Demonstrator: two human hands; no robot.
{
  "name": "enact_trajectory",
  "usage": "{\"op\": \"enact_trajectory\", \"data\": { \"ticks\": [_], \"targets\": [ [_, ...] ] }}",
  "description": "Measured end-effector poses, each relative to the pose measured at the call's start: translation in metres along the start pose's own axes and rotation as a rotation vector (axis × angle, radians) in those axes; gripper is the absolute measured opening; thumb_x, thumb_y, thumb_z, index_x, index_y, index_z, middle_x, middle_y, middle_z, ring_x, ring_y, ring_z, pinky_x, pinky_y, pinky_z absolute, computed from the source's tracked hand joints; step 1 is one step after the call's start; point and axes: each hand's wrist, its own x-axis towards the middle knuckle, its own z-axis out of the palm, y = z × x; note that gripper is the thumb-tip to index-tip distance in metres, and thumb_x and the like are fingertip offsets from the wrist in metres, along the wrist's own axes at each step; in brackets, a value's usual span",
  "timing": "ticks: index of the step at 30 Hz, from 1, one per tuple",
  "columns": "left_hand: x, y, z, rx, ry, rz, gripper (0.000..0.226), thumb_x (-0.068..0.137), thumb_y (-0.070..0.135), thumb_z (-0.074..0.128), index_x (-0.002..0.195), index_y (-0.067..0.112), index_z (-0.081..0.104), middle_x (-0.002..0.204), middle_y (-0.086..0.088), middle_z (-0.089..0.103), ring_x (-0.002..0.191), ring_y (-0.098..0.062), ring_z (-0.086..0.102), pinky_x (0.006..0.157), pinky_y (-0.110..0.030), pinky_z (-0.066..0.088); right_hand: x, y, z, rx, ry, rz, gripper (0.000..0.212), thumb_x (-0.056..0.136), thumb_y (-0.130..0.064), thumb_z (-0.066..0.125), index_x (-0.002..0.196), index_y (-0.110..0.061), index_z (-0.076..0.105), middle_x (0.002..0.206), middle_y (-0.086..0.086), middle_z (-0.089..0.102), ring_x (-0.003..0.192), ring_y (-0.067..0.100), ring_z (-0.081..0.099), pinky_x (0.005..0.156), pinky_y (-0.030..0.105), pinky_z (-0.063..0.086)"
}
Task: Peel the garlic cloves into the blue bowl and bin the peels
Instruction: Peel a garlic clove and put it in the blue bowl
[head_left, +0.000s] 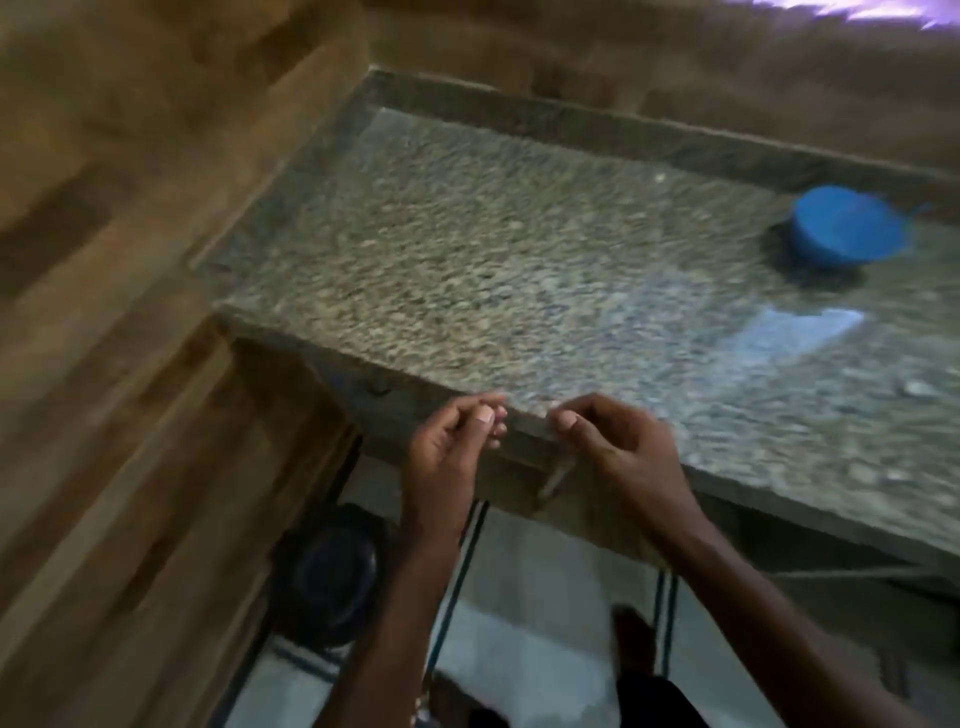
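Observation:
The whole view is motion-blurred. Both my hands hover over the near edge of the granite counter (467, 270). My left hand (449, 447) has its fingers curled and pinches a small pale garlic clove (487, 414) at the fingertips. My right hand (621, 447), a little to the right and apart from the left, is curled with thumb against fingers; a thin pale strip of garlic peel (556, 480) hangs down from it. The blue bowl (847, 228) stands on the counter at the far right, well beyond both hands; its contents are too blurred to tell.
A dark round bin (330, 577) stands on the tiled floor below the counter's left corner, under my left forearm. Wood-patterned walls close in the counter on the left and at the back.

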Motion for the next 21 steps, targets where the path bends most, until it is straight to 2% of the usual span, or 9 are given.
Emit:
{"op": "enact_trajectory", "data": {
  "ticks": [3,7,11,15,18,21],
  "targets": [
    [-0.002,-0.012,0.088,-0.024,-0.092,-0.041,0.023,0.102,0.002,0.057,0.098,0.015,0.076,0.089,-0.002,0.079,0.083,-0.011,0.072,0.077,-0.021,0.057,-0.009,0.042,-0.068,0.024,0.156,0.076,0.023,0.090,-0.037,0.066,0.083,-0.018,0.076,0.074,-0.001,0.075,0.073,0.018,0.072,0.071,0.046,0.057],
    [-0.018,-0.038,0.216,-0.046,-0.132,-0.164,0.024,0.103,0.005,0.055,0.093,0.014,0.076,0.082,-0.002,0.077,0.076,-0.013,0.071,0.071,-0.024,0.057,-0.006,0.105,-0.165,0.160,0.285,0.196,0.032,0.079,-0.056,0.061,0.086,-0.029,0.076,0.079,-0.001,0.077,0.077,0.016,0.076,0.076,0.054,0.060],
    [-0.022,-0.058,0.325,-0.112,-0.162,-0.299,0.025,0.103,0.009,0.054,0.094,0.008,0.076,0.084,-0.008,0.077,0.077,-0.017,0.072,0.070,-0.026,0.059,0.009,0.151,-0.259,0.184,0.310,0.210,0.037,0.076,-0.057,0.062,0.083,-0.024,0.076,0.077,0.002,0.076,0.075,0.021,0.075,0.074,0.056,0.060],
    [-0.008,-0.077,0.398,-0.093,-0.189,-0.333,0.026,0.104,0.011,0.053,0.095,0.006,0.077,0.083,-0.010,0.076,0.076,-0.016,0.072,0.068,-0.026,0.058,0.027,0.186,-0.320,0.121,0.289,0.206,0.036,0.079,-0.057,0.060,0.085,-0.025,0.075,0.077,0.000,0.076,0.074,0.018,0.074,0.074,0.054,0.060],
    [0.009,-0.101,0.442,0.048,-0.213,-0.291,0.023,0.103,0.012,0.056,0.095,0.011,0.078,0.085,-0.005,0.077,0.082,-0.017,0.072,0.072,-0.029,0.059,0.040,0.213,-0.357,0.064,0.304,0.251,0.033,0.081,-0.056,0.060,0.087,-0.027,0.076,0.081,-0.006,0.076,0.077,0.012,0.073,0.075,0.049,0.061],
    [0.031,-0.131,0.475,0.467,-0.248,-0.034,0.018,0.100,0.020,0.062,0.109,0.018,0.077,0.103,0.003,0.076,0.098,-0.014,0.069,0.084,-0.033,0.058,0.056,0.241,-0.385,-0.049,0.339,0.285,0.012,0.092,-0.035,0.068,0.088,-0.026,0.075,0.078,-0.011,0.074,0.073,-0.001,0.069,0.066,0.030,0.057]
  ]
}}
